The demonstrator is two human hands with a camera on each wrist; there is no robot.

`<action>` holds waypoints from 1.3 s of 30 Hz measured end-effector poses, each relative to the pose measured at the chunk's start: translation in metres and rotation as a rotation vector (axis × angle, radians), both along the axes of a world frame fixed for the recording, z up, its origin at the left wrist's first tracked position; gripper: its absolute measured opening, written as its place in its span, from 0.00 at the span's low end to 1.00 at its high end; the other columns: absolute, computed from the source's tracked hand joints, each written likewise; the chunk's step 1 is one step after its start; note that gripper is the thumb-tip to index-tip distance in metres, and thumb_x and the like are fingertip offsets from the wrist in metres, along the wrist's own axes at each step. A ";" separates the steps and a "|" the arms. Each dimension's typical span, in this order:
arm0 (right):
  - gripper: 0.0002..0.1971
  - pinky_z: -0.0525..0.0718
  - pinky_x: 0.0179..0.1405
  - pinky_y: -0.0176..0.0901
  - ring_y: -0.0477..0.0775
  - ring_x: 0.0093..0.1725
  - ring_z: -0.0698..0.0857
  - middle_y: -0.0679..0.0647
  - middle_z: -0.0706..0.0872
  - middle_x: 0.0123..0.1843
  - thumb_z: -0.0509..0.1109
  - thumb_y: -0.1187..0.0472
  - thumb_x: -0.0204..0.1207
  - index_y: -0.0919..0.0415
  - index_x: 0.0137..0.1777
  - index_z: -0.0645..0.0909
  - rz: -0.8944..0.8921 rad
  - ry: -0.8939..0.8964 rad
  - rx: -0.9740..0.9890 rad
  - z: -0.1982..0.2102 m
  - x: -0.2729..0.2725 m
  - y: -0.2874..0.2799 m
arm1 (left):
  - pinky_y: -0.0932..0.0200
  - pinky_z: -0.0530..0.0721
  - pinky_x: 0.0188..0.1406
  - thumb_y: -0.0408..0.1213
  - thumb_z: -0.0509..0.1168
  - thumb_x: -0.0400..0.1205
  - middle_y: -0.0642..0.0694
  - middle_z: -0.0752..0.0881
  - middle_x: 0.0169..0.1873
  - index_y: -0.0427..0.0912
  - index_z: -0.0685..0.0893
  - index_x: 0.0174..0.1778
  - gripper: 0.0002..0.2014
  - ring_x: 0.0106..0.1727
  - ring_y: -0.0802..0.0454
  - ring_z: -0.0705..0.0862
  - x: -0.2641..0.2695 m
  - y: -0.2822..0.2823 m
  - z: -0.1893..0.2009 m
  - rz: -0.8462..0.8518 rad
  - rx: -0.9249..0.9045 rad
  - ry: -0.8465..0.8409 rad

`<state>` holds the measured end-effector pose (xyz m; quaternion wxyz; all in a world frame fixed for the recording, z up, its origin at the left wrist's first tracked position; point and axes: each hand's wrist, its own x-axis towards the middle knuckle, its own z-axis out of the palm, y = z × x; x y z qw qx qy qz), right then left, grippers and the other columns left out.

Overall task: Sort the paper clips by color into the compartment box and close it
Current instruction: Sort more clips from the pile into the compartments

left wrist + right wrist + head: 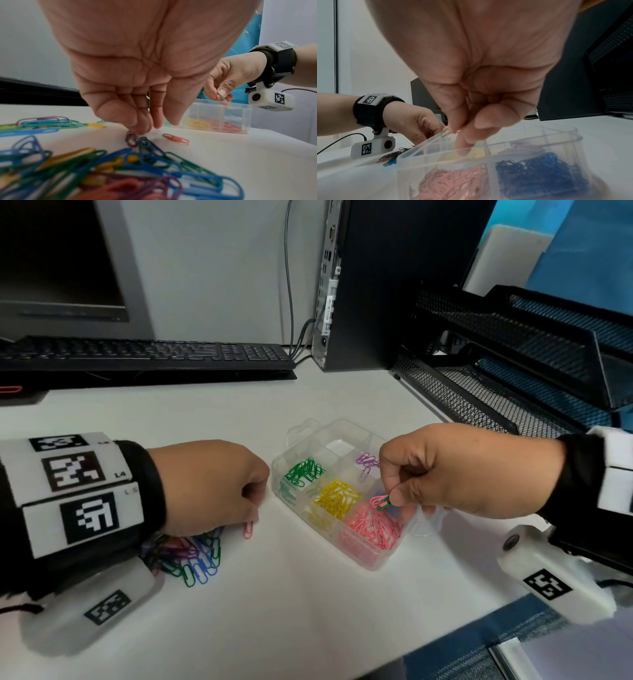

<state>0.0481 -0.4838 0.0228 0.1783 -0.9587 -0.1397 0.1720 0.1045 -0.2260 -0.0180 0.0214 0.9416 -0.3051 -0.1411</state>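
On the white desk [274, 628], the clear compartment box [356, 556] serves as the fixed mark, standing open with its lid lying back on the far side, presumably so both hands can reach in freely. Its compartments already hold sorted colours: green [305, 470] at the far left, yellow [337, 496] in the middle, pink [373, 527] at the near corner, a few purple [367, 459] toward the back, and blue [544, 170], which only the right-wrist view shows.

Left of the box, well apart from it, lies the unsorted pile of paper clips [191, 556], mostly blue, green and purple. A lone pink clip [248, 529] lies between pile and box.

Over the box's pink compartment hovers the right hand [469, 470], thumb and forefinger pinched on a pink clip [376, 501] and a green clip [385, 503] together. I judge it is about to let the pink one fall and carry the green one to the far-left compartment; releasing both would spoil the sorting.

Above the pile's box-side edge, the left hand [209, 484] reaches down with fingers curled, its fingertips [140, 128] touching a dark purple clip [131, 139] on the desk. Whether it has actually gripped it, I cannot tell.
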 end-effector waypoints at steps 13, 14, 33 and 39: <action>0.06 0.76 0.30 0.28 0.38 0.29 0.79 0.38 0.85 0.32 0.73 0.60 0.74 0.48 0.37 0.83 0.023 -0.131 -0.070 0.018 0.009 0.006 | 0.66 0.73 0.33 0.46 0.67 0.78 0.58 0.82 0.32 0.54 0.80 0.36 0.06 0.35 0.61 0.80 0.004 0.011 0.012 0.053 -0.043 -0.041; 0.05 0.76 0.30 0.29 0.38 0.29 0.79 0.38 0.85 0.32 0.73 0.59 0.74 0.48 0.38 0.84 0.024 -0.151 -0.072 0.019 0.012 0.009 | 0.67 0.73 0.33 0.46 0.67 0.78 0.58 0.83 0.33 0.54 0.80 0.36 0.06 0.36 0.61 0.80 0.004 0.012 0.013 0.051 -0.050 -0.048; 0.04 0.76 0.33 0.29 0.40 0.32 0.80 0.37 0.85 0.33 0.69 0.52 0.76 0.46 0.41 0.83 -0.076 -0.257 -0.104 0.019 0.000 0.010 | 0.53 0.82 0.50 0.53 0.69 0.76 0.55 0.79 0.50 0.57 0.86 0.47 0.07 0.48 0.53 0.82 -0.009 -0.026 0.047 -0.091 -0.224 -0.212; 0.03 0.81 0.38 0.40 0.39 0.37 0.82 0.40 0.86 0.37 0.67 0.48 0.76 0.44 0.44 0.81 -0.108 -0.227 -0.184 0.007 -0.024 -0.007 | 0.60 0.80 0.47 0.48 0.71 0.76 0.53 0.83 0.61 0.53 0.89 0.47 0.07 0.57 0.50 0.81 -0.003 -0.075 0.038 -0.126 -0.042 -0.162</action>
